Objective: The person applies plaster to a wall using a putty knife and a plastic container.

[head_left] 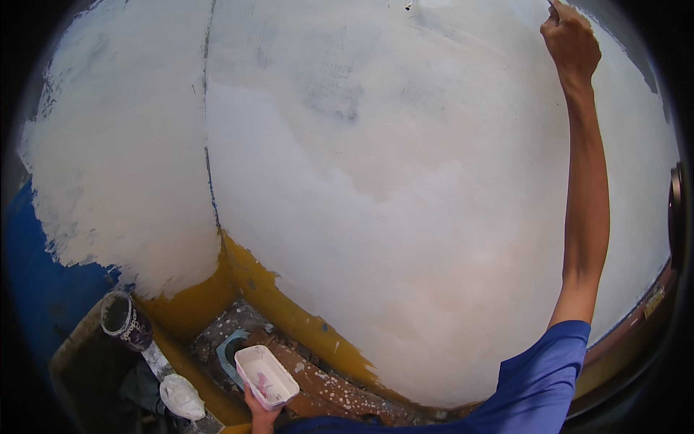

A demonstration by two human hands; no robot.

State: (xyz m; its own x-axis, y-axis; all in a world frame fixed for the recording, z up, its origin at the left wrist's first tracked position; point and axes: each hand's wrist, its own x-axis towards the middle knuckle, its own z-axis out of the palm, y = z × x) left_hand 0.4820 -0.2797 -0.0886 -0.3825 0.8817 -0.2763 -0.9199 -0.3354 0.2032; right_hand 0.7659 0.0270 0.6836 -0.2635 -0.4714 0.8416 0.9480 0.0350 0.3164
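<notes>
My right arm reaches up along the right side to a large wall point(405, 217) coated mostly in white. At the top edge, my right hand point(572, 43) is closed near the wall's surface. A thin piece of something shows at its fingertips, but the picture's edge cuts it off and I cannot make out its kind. Low down, my left hand point(260, 414) grips a small white rectangular plastic tub point(283, 399) by its near left side. White paint with a pinkish smear lies inside the tub.
A paint bucket point(134, 333) and a white plastic bag point(182, 396) stand at lower left. A light blue object point(227, 354) lies behind the tub on the paint-spattered floor point(329, 387). Yellow point(289, 304) and blue point(50, 289) wall areas border the white. A dark frame edge runs along the right.
</notes>
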